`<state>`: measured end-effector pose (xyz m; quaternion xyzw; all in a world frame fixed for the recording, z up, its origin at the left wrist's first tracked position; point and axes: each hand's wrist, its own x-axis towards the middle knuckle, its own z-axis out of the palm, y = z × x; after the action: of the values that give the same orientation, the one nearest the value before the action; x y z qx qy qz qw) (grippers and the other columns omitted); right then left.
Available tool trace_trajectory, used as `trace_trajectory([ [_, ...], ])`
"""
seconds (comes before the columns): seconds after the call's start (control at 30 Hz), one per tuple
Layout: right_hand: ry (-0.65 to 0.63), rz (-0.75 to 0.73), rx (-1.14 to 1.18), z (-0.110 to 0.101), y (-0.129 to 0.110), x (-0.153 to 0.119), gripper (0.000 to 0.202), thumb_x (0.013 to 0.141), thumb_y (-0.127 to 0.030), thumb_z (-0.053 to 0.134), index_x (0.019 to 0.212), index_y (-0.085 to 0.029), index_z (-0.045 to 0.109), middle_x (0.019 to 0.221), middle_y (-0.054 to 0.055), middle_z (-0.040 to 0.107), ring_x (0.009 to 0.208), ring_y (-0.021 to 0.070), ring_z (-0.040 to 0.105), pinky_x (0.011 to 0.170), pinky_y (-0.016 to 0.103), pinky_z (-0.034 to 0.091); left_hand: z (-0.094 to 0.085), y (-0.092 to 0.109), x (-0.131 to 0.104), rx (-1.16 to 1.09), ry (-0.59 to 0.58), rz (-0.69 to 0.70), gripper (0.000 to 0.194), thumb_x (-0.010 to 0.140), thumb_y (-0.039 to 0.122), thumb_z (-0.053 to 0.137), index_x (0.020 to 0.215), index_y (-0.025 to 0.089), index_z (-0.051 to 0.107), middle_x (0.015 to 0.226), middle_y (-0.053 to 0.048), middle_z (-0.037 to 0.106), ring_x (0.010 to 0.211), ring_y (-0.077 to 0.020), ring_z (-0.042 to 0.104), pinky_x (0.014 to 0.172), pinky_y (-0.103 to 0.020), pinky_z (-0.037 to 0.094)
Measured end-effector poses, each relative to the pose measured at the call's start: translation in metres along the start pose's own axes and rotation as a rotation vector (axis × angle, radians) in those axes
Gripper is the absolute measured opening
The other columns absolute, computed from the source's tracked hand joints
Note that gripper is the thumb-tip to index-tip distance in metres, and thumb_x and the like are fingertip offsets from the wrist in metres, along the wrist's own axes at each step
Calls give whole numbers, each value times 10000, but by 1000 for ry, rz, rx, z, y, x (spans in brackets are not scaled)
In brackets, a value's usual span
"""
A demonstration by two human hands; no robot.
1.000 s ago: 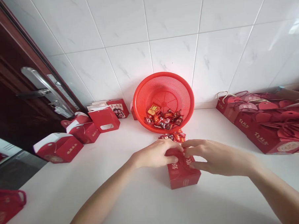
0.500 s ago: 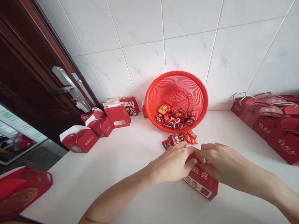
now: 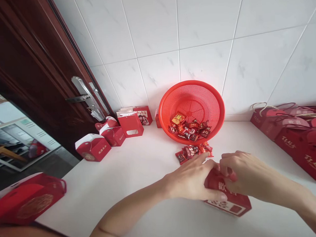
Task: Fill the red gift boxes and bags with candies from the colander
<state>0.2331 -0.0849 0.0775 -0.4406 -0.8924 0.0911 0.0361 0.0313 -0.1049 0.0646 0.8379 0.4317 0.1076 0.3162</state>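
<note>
From the head camera, the red box (image 3: 238, 199) sits on the white surface (image 3: 157, 220), well in from the left edge and nearer the viewer than the basket (image 3: 222, 112) at the back edge. Both hands are close together and clamped on the box: the left hand (image 3: 190, 180) lays its thumb along the near top edge with its fingers toward the far end, while the right hand (image 3: 252, 179) bends its fingers over the top. Whether those fingertips pinch a flap is hidden.

The card looks thin, so a light, even press along the creases should serve best, the left hand bracing the side while the right works the top; squeezing both inward could buckle it. The loose sweets (image 3: 189, 152) lie just beyond the left fingertips, easily nudged.
</note>
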Motion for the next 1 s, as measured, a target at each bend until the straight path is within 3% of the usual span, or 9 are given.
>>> trace_trajectory([
  [0.1,51,-28,27,-3,9,-4,183,645,-53,554,627,-227,498,646,1,639,605,189,559,534,282,304,2,-2,6,3,35,80,607,755,483,832,1239,218,576,1382,-144,567,1368,-350,480,1109,-472,424],
  [0.2,58,-71,12,-4,12,-5,199,686,-41,554,631,-225,500,654,-6,633,616,185,563,574,281,340,7,-3,11,8,76,123,552,739,428,858,1175,210,599,1186,-99,646,1202,-313,582,1054,-437,457],
  [0.43,-29,-80,-27,-6,2,0,290,787,10,505,587,-200,497,652,6,631,586,166,592,602,291,347,15,-9,14,3,104,117,594,739,519,834,1215,239,613,1264,-117,609,1270,-338,534,1077,-442,429],
  [0.57,-50,-36,-91,-1,2,-1,328,751,64,466,548,-192,448,635,2,623,560,157,566,598,287,331,20,-13,17,18,124,128,587,743,550,814,1202,239,621,1231,-101,620,1230,-336,560,1056,-451,447],
  [0.7,-64,34,-101,5,7,-2,292,740,38,450,581,-200,506,670,10,637,506,144,508,583,295,306,24,-13,17,27,149,130,640,750,571,806,1263,243,607,1269,-107,606,1267,-339,549,1079,-464,441],
  [0.8,-64,21,-99,7,8,0,275,717,27,461,560,-199,466,653,11,628,515,145,495,584,295,301,26,-11,16,33,164,125,679,743,560,817,1294,235,589,1315,-126,586,1299,-357,532,1095,-486,433],
  [1.0,-80,24,72,-2,13,8,185,617,-63,577,563,-205,471,608,-10,607,556,144,477,559,268,318,24,-7,15,-16,199,180,734,662,569,862,1242,218,581,1191,-117,630,1195,-343,591,1075,-493,453],
])
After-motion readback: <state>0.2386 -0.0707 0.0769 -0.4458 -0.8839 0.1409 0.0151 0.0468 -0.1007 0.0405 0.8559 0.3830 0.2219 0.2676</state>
